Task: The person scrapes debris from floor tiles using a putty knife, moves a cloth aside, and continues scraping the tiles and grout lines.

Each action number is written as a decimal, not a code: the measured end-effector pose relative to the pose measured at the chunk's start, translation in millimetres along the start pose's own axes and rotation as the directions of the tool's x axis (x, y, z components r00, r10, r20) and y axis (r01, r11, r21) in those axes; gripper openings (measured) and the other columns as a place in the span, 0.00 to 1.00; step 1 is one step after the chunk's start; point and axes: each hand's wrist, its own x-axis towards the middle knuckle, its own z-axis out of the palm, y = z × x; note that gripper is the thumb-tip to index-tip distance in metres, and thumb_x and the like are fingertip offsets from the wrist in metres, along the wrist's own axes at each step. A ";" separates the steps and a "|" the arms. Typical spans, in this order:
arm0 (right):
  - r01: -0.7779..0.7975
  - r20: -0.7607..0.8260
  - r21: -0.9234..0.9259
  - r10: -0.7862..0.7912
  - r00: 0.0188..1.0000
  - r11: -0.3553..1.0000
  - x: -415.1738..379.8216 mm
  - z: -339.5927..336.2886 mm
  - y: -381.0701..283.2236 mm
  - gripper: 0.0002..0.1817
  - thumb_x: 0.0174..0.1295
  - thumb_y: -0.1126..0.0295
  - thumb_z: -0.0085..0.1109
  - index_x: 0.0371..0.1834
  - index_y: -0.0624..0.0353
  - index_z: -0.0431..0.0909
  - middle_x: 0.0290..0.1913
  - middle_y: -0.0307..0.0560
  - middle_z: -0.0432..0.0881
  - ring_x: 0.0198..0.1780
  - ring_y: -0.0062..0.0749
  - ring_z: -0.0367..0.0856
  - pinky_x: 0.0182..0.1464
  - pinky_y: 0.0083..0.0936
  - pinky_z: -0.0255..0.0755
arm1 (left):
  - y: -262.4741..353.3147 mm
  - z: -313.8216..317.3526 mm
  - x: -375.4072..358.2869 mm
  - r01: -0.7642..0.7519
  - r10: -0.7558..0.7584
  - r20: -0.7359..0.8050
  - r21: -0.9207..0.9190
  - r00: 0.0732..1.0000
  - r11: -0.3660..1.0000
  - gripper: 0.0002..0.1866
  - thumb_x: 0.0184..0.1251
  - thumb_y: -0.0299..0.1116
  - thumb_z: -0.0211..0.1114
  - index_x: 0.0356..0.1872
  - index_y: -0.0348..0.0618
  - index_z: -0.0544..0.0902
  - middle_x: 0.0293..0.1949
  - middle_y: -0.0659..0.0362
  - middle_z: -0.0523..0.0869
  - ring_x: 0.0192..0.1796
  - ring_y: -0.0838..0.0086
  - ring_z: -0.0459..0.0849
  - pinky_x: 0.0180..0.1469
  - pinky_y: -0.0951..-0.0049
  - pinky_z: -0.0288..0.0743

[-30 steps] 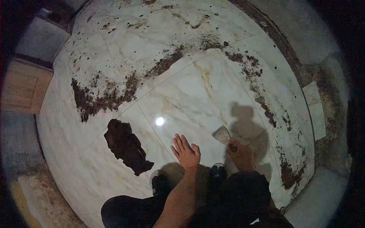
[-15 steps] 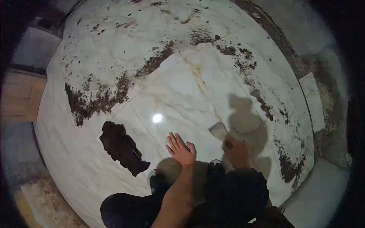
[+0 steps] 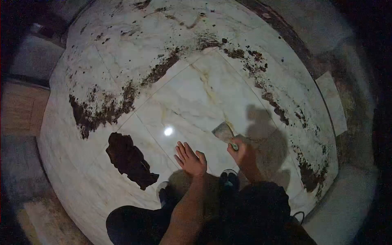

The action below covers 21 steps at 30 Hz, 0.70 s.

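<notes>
My right hand (image 3: 241,150) is closed around the handle of a broad-bladed scraper (image 3: 223,131), whose blade lies low over the pale marbled tile floor (image 3: 192,106). To its left, my left hand (image 3: 192,160) is spread out with the palm down and nothing in it, close over the tile. Farther left lies a crumpled dark brown cloth (image 3: 127,159). My shoes show below the hands, between my bent knees.
A band of dark dirt (image 3: 100,112) runs across the tiles at the left and up the middle. More dirt (image 3: 310,175) trails down the right side. A loose piece of tile (image 3: 331,102) lies past the right edge, and a wooden panel (image 3: 24,107) stands at the left.
My right hand has moved left and up with the scraper, whose blade now sits farther left. My left hand has shifted slightly left, still spread. The whole view is darker.
</notes>
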 end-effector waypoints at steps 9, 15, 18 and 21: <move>-0.048 0.060 0.012 0.047 0.997 0.999 -29.9 12.4 42.1 0.22 0.63 0.54 0.68 0.54 0.56 0.86 0.45 0.56 0.88 0.47 0.54 0.88 0.50 0.43 0.80 | -0.6 -2.1 -1.4 0.029 -0.031 0.057 0.032 0.998 0.999 0.33 0.69 0.38 0.54 0.75 0.36 0.68 0.81 0.46 0.61 0.84 0.51 0.55 0.82 0.42 0.42; 0.158 -0.127 0.018 -0.154 0.980 0.987 24.4 14.7 -12.2 0.14 0.62 0.65 0.70 0.49 0.58 0.87 0.42 0.59 0.87 0.44 0.56 0.88 0.47 0.44 0.80 | -2.2 -1.6 -0.8 0.009 -0.011 0.078 0.029 0.997 1.000 0.36 0.68 0.40 0.55 0.76 0.34 0.64 0.81 0.44 0.58 0.83 0.47 0.54 0.81 0.38 0.40; 0.230 -0.158 0.127 -0.210 0.965 0.965 -3.9 13.3 20.1 0.14 0.62 0.64 0.70 0.49 0.57 0.85 0.42 0.59 0.87 0.40 0.58 0.87 0.44 0.44 0.80 | -5.0 3.4 -2.3 -0.025 0.025 0.000 0.005 1.000 1.000 0.35 0.68 0.39 0.55 0.75 0.35 0.65 0.82 0.44 0.58 0.83 0.48 0.54 0.81 0.39 0.40; 0.169 -0.100 -0.149 -0.185 0.978 0.974 -5.4 15.5 35.4 0.17 0.62 0.61 0.71 0.51 0.54 0.83 0.41 0.57 0.87 0.41 0.57 0.87 0.45 0.44 0.80 | -0.5 0.3 0.2 0.018 -0.018 0.023 0.014 1.000 1.000 0.35 0.68 0.39 0.55 0.75 0.36 0.67 0.81 0.46 0.60 0.83 0.48 0.55 0.81 0.40 0.41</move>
